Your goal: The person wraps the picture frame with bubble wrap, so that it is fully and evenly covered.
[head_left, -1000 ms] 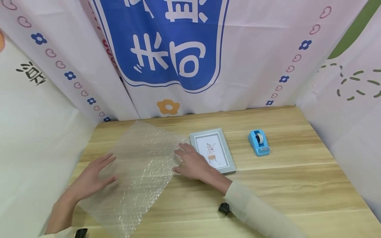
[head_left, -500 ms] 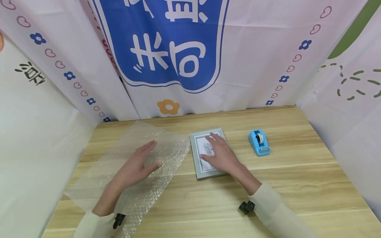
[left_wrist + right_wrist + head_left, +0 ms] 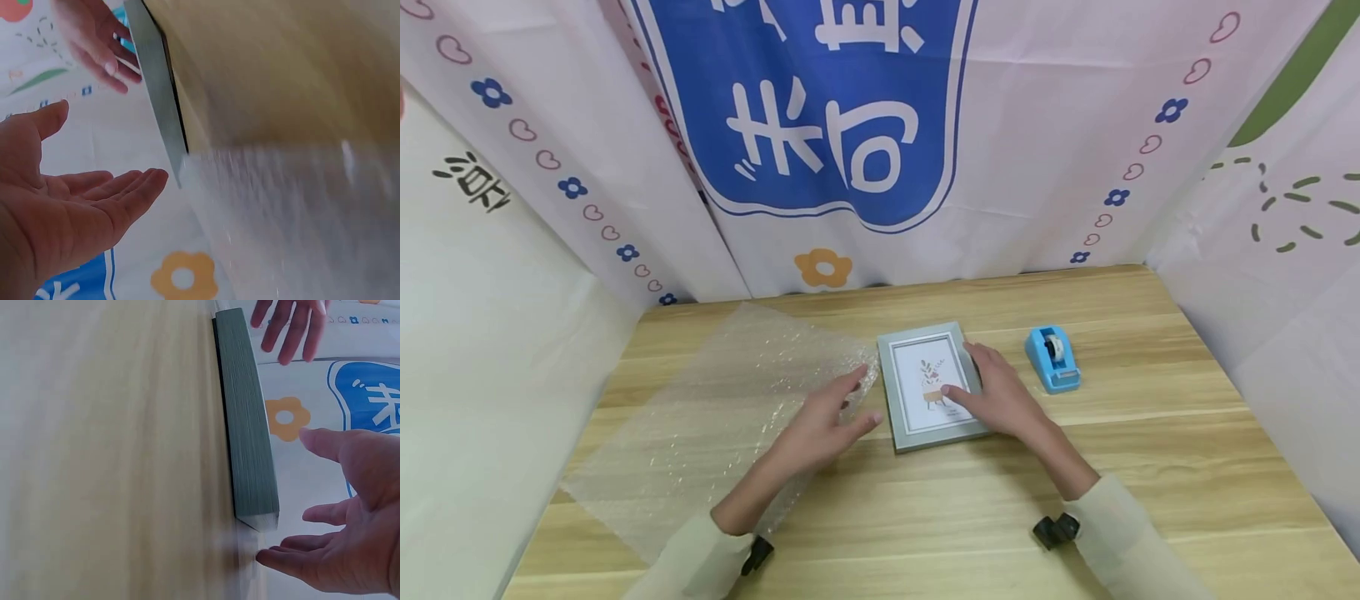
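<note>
A grey-green picture frame [image 3: 917, 429] with a potted-plant print lies flat on the wooden table. My right hand [image 3: 1000, 396] is at its right side, fingers spread along the right edge and thumb over the print. In the right wrist view that hand [image 3: 350, 531] has its fingertips close by the frame's end [image 3: 250, 425]. To the left, my left hand [image 3: 823, 425] hovers over the bubble wrap sheet [image 3: 700, 417], thumb and fingers apart, near the frame's left edge. The left wrist view shows the hand [image 3: 81, 194] relaxed and holding nothing, with the bubble wrap [image 3: 300, 219] beside the frame.
A blue tape dispenser [image 3: 1052, 358] with a roll in it stands right of the frame. Printed cloth [image 3: 1030, 150] hangs behind the wooden table [image 3: 1150, 467] and along both sides.
My right hand has moved from the bubble wrap's right edge across the frame to its right side. My left hand has come rightward over the sheet toward the frame.
</note>
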`<action>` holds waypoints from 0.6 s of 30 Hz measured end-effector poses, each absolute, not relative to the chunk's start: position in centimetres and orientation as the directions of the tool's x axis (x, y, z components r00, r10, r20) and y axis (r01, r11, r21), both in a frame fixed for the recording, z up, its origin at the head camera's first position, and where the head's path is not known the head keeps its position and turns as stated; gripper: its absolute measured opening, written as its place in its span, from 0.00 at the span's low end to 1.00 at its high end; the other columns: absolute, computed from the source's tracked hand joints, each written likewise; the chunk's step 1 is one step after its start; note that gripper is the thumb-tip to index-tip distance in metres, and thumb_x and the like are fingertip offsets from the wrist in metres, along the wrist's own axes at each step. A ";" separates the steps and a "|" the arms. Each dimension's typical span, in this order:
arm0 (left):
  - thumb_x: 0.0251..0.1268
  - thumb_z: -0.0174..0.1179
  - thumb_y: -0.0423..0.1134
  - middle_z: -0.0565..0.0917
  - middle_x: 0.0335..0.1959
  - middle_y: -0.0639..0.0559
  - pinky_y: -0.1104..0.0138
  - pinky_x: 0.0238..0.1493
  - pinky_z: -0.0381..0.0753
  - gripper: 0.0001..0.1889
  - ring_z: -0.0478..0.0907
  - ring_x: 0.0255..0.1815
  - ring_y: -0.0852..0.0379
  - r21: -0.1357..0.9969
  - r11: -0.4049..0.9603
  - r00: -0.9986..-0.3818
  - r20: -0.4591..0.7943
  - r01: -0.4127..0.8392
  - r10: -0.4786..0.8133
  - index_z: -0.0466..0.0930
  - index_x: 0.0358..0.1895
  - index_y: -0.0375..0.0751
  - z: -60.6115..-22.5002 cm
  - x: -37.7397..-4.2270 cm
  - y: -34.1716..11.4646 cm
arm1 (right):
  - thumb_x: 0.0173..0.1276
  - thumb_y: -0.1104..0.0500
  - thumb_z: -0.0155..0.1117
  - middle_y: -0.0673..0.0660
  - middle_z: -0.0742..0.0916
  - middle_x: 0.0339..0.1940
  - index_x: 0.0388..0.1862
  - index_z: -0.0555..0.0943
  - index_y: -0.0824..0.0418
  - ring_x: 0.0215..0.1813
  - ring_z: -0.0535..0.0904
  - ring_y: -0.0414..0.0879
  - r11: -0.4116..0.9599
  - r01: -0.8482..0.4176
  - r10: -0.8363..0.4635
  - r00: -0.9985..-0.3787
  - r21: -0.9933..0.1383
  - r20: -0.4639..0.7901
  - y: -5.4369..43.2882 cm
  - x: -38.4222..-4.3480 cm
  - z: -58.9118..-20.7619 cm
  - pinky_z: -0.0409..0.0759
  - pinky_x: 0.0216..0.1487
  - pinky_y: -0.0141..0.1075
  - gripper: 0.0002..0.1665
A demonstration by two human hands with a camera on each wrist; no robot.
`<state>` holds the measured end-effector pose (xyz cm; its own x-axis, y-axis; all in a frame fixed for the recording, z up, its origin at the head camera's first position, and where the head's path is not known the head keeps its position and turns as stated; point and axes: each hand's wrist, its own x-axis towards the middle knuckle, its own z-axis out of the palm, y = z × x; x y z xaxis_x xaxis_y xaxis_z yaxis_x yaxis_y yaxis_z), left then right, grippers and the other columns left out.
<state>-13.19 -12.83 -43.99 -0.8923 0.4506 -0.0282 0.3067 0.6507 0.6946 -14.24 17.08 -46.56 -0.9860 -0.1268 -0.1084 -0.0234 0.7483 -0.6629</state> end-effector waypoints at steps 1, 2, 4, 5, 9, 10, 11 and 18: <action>0.76 0.68 0.50 0.73 0.80 0.36 0.45 0.71 0.82 0.42 0.78 0.74 0.36 0.712 0.639 -0.891 -0.042 0.290 0.452 0.61 0.84 0.36 -44.1 -13.1 -12.4 | 0.76 0.42 0.69 0.72 0.65 0.86 0.87 0.58 0.67 0.86 0.60 0.71 0.740 -0.026 -0.131 -0.986 -0.672 -0.107 17.2 -14.1 -46.5 0.63 0.84 0.66 0.53; 0.76 0.68 0.49 0.72 0.81 0.37 0.45 0.71 0.82 0.42 0.78 0.75 0.36 0.734 0.625 -0.890 -0.060 0.267 0.451 0.61 0.85 0.37 -44.2 -13.1 -12.1 | 0.76 0.42 0.69 0.72 0.66 0.86 0.87 0.58 0.67 0.86 0.61 0.70 0.730 -0.027 -0.135 -0.985 -0.683 -0.105 17.3 -14.0 -46.5 0.63 0.83 0.66 0.53; 0.76 0.68 0.49 0.70 0.83 0.39 0.46 0.70 0.83 0.42 0.77 0.76 0.37 0.764 0.602 -0.889 -0.087 0.231 0.450 0.60 0.85 0.38 -44.5 -13.1 -11.4 | 0.77 0.42 0.69 0.71 0.67 0.85 0.87 0.59 0.66 0.85 0.63 0.70 0.716 -0.029 -0.138 -0.985 -0.698 -0.101 17.4 -13.9 -46.5 0.65 0.83 0.65 0.52; 0.76 0.68 0.50 0.68 0.83 0.39 0.46 0.70 0.83 0.42 0.76 0.77 0.37 0.777 0.594 -0.889 -0.102 0.210 0.447 0.59 0.85 0.38 -44.6 -13.1 -11.1 | 0.77 0.43 0.69 0.71 0.68 0.85 0.87 0.59 0.66 0.85 0.63 0.69 0.709 -0.028 -0.138 -0.985 -0.705 -0.100 17.5 -13.8 -46.5 0.65 0.82 0.65 0.52; 0.77 0.67 0.50 0.65 0.85 0.39 0.47 0.68 0.84 0.44 0.76 0.76 0.35 0.800 0.582 -0.899 -0.137 0.147 0.416 0.57 0.86 0.38 -44.8 -13.0 -10.3 | 0.77 0.43 0.70 0.70 0.69 0.85 0.87 0.60 0.64 0.84 0.65 0.68 0.688 -0.023 -0.137 -0.986 -0.725 -0.099 17.7 -13.6 -46.5 0.69 0.81 0.64 0.51; 0.77 0.67 0.50 0.65 0.85 0.38 0.47 0.68 0.85 0.44 0.77 0.76 0.35 0.803 0.581 -0.903 -0.143 0.133 0.405 0.57 0.86 0.38 -44.8 -13.0 -10.1 | 0.77 0.43 0.70 0.69 0.69 0.85 0.87 0.60 0.64 0.84 0.67 0.68 0.682 -0.022 -0.138 -0.985 -0.731 -0.099 17.8 -13.6 -46.5 0.71 0.80 0.64 0.51; 0.77 0.67 0.50 0.65 0.85 0.38 0.47 0.68 0.85 0.44 0.77 0.76 0.35 0.806 0.580 -0.907 -0.151 0.118 0.394 0.56 0.86 0.38 -44.8 -13.0 -9.9 | 0.77 0.43 0.70 0.69 0.70 0.84 0.87 0.60 0.64 0.83 0.69 0.68 0.676 -0.023 -0.141 -0.985 -0.736 -0.099 17.8 -13.6 -46.5 0.73 0.78 0.63 0.51; 0.78 0.66 0.48 0.70 0.82 0.37 0.48 0.70 0.83 0.43 0.77 0.76 0.37 0.838 0.543 -0.922 -0.165 0.056 0.351 0.55 0.87 0.40 -45.3 -13.3 -9.5 | 0.77 0.46 0.70 0.70 0.75 0.80 0.87 0.60 0.62 0.76 0.79 0.66 0.626 -0.023 -0.162 -0.982 -0.780 -0.101 17.9 -13.6 -46.5 0.81 0.71 0.59 0.49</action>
